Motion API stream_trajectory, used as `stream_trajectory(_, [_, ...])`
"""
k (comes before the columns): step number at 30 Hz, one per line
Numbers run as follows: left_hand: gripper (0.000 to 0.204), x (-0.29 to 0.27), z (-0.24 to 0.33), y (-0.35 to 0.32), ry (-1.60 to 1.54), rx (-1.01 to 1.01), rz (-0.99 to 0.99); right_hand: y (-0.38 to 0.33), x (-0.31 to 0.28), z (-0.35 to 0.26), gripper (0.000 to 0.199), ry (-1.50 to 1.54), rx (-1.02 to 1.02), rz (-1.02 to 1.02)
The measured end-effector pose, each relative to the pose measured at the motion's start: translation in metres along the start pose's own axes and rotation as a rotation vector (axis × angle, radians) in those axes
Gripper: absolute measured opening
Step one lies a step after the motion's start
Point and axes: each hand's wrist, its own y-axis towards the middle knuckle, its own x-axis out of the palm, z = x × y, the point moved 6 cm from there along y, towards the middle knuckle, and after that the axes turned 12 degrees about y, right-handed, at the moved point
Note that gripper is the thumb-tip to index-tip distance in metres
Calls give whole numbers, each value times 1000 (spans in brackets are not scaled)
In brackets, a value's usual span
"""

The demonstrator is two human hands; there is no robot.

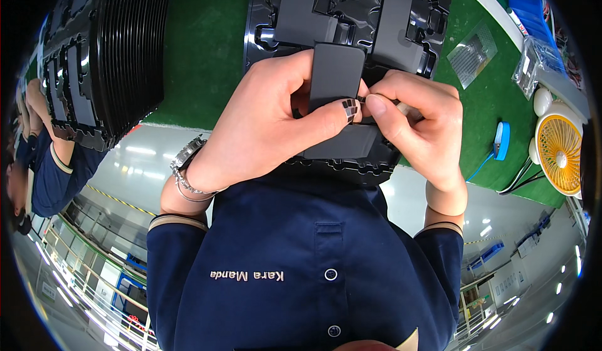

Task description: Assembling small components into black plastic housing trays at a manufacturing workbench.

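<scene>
Panel [337, 69] is up in L hand [266, 116], over the near part of the tray [252, 22]. Long axis runs approx. fore-aft, away from the chest, far end tipped a touch to the R. Key relation: R hand [417, 122] sits at the panel's lower RH edge, just beside the L thumb tip. L is the nearer hand, already in contact; R comes in from the side, across the long axis.

L hand: closed on panel, thumb over the near end, other fingers mostly hidden behind/under. R hand: thumb + index drawn almost together, rest curled. Can't tell if the tips have the edge, a small tab or nothing; too small + partly blocked. Dark checkered patch on L thumb tip, nail or sticker unclear.

Materials: panel = thin flat slab, matte dark grey, rounded corners, looks rigid. Tray = glossy black moulded plastic, wavy pockets, hard highlights. More flat dark pieces [395, 28] sit in it, same matte finish. LHS: tall tray stack [132, 44], ribbed edges. Green mat [200, 56] underneath, smooth. RHS: clear sheet [472, 56], blue strap [501, 141], round fan [560, 153] w/ yellow grille.
</scene>
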Motion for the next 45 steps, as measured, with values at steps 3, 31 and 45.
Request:
stream_trajectory(3, [12, 0, 1, 0, 19, -2, 6, 0, 1, 1, 6, 16, -4, 18])
stream_trajectory(31, [41, 46, -12, 1, 665, 85, -46, 5, -50, 13, 21, -86, -55, 322])
stream_trajectory(45, [52, -42, -13, -27, 1379, 243, 705, 15, -49, 33, 23, -34, -91, 386])
